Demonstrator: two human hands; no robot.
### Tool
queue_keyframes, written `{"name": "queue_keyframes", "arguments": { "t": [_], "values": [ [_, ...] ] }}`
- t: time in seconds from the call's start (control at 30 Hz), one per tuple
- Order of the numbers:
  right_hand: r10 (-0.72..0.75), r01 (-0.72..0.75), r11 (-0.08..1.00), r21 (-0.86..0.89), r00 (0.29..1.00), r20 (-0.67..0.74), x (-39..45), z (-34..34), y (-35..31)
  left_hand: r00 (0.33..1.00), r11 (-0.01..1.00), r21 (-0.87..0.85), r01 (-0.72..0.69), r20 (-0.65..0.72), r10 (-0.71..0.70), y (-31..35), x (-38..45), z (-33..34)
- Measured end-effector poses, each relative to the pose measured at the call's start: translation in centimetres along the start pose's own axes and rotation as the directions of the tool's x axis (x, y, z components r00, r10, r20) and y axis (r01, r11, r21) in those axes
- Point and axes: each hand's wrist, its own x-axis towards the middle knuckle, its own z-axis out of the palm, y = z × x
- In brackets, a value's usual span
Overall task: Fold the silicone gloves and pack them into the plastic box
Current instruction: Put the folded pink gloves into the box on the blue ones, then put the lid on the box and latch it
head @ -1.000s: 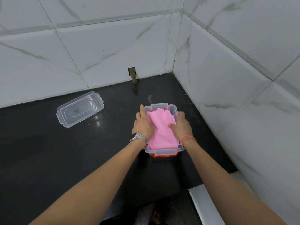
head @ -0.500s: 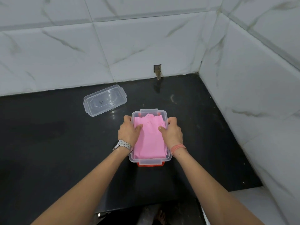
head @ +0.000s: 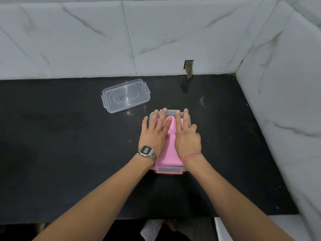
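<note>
A clear plastic box (head: pixel 167 169) with a red base edge stands on the black counter in front of me. Folded pink silicone gloves (head: pixel 168 152) lie inside it. My left hand (head: pixel 154 134), with a metal watch on the wrist, lies flat on the gloves, fingers spread and reaching the box's far rim. My right hand (head: pixel 186 136), with an orange band on the wrist, lies flat beside it on the gloves. Both hands hide most of the gloves. The box's clear lid (head: pixel 125 95) lies apart on the counter, to the far left of the box.
White marble-tiled walls close the counter (head: pixel 69 153) at the back and on the right. A small hole in the back wall (head: pixel 189 66) sits behind the box. The counter's near edge runs below my forearms, with floor beneath.
Both hands were gripping the box's sides with thumbs on the gloves; now they lie flat with fingers stretched over the gloves. My view has swung left and down.
</note>
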Motion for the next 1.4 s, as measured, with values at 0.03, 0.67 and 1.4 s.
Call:
{"name": "queue_keyframes", "arguments": {
  "t": [0.03,0.67,1.4],
  "values": [
    [-0.006,0.006,0.999,-0.052,1.000,0.010,0.1,0.0,-0.2,1.000,0.998,0.057,0.003,0.016,-0.003,0.2,0.0,0.1],
    [0.155,-0.325,0.457,0.828,0.946,0.286,-3.3,-0.3,1.8,0.884,0.836,-0.290,0.466,0.099,-0.458,-16.3,4.9,4.3],
    [0.271,-0.328,0.461,0.824,0.937,0.222,-3.5,-1.6,0.9,0.791,0.226,-0.974,-0.013,-0.148,-0.594,-9.0,-8.5,-7.3]
  ]
}}
